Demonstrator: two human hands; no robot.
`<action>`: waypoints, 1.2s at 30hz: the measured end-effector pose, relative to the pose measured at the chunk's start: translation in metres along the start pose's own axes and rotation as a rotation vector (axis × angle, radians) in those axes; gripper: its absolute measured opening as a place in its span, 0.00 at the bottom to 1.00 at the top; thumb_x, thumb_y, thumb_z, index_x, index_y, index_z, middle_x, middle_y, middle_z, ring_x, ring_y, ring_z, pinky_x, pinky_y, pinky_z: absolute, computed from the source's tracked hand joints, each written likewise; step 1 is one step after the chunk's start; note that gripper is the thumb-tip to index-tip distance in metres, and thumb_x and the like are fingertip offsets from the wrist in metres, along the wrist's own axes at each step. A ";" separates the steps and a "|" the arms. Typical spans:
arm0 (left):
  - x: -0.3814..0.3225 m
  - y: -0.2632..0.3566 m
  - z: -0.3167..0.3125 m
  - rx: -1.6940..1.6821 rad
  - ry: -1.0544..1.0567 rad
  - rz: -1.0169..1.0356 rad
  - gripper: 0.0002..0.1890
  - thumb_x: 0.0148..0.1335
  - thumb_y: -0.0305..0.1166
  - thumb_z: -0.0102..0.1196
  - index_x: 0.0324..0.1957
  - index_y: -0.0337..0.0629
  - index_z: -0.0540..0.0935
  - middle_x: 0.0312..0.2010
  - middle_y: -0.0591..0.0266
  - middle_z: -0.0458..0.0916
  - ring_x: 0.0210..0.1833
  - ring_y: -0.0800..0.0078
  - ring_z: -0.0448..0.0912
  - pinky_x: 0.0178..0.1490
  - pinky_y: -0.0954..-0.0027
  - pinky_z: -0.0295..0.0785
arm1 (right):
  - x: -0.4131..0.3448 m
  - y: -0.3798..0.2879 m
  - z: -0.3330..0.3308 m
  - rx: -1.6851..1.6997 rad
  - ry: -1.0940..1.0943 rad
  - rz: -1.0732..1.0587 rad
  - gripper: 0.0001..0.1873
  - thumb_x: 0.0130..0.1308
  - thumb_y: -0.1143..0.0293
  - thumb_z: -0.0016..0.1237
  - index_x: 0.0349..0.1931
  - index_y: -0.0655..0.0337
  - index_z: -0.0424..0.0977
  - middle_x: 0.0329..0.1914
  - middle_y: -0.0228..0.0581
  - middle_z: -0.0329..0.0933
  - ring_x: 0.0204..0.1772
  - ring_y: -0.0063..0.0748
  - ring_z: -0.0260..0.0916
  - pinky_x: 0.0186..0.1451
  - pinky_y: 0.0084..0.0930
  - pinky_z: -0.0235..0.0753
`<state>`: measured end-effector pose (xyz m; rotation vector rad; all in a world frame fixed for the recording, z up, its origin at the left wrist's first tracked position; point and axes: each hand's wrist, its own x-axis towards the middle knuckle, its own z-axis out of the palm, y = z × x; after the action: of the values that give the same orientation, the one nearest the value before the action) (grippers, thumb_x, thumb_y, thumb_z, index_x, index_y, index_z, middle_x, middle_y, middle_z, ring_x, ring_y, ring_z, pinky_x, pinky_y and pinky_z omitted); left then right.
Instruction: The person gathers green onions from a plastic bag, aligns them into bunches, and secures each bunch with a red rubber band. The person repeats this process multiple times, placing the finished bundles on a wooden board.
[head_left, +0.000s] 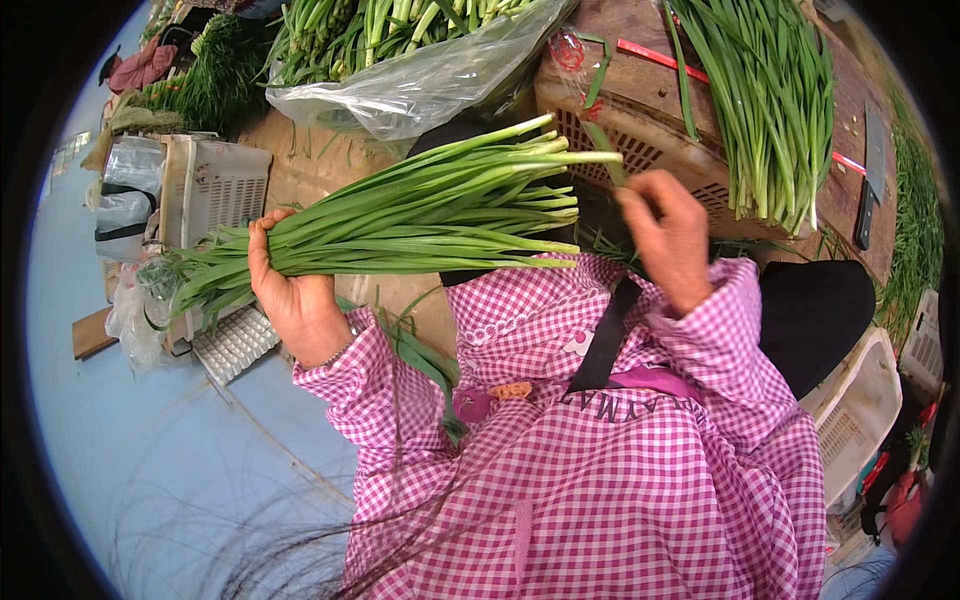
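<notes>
My left hand (296, 300) is closed around the leafy end of a bunch of green Chinese chives (420, 217). The bunch lies sideways over my lap, its pale cut ends pointing right. Just right of those ends, my right hand (667, 232) pinches a loose green leaf (604, 154) between thumb and fingers. A second bunch of chives (772, 120) lies on a brown board (874, 217) at the upper right, across a red printed strip (660, 60). More stalks (390, 30) fill a clear plastic bag (420, 90) at the top.
A knife (870, 176) with a black handle rests near the board's right edge. The board sits over a plastic crate (645, 146). Another crate (225, 187) stands at the left beside an egg tray (236, 345). A pale basket (862, 405) is at my right. Greens lie beyond the board.
</notes>
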<state>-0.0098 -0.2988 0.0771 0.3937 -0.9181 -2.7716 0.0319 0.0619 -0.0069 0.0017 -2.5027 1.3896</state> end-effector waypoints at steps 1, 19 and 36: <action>0.000 0.000 -0.001 0.001 -0.027 -0.001 0.03 0.64 0.25 0.52 0.36 0.39 0.73 0.35 0.60 0.75 0.44 0.67 0.73 0.54 0.59 0.72 | -0.002 0.009 -0.013 -0.109 -0.025 0.109 0.05 0.60 0.75 0.53 0.31 0.66 0.72 0.25 0.39 0.73 0.26 0.29 0.69 0.30 0.25 0.69; 0.005 -0.002 -0.009 -0.071 -0.020 -0.062 0.04 0.65 0.28 0.51 0.35 0.38 0.74 0.34 0.60 0.76 0.43 0.66 0.74 0.51 0.62 0.73 | 0.022 -0.038 0.005 -0.322 -0.367 -0.508 0.07 0.53 0.73 0.45 0.34 0.56 0.70 0.27 0.37 0.70 0.34 0.39 0.74 0.34 0.33 0.73; 0.006 -0.004 -0.023 -0.078 0.041 -0.115 0.03 0.63 0.27 0.53 0.36 0.41 0.73 0.34 0.64 0.76 0.43 0.69 0.74 0.53 0.58 0.72 | -0.028 -0.028 -0.055 0.328 -0.503 0.445 0.14 0.56 0.77 0.54 0.44 0.64 0.73 0.29 0.30 0.71 0.31 0.19 0.66 0.35 0.15 0.66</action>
<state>-0.0090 -0.3096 0.0561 0.5030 -0.7986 -2.8812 0.0761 0.0890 0.0377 -0.1699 -2.7358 2.2082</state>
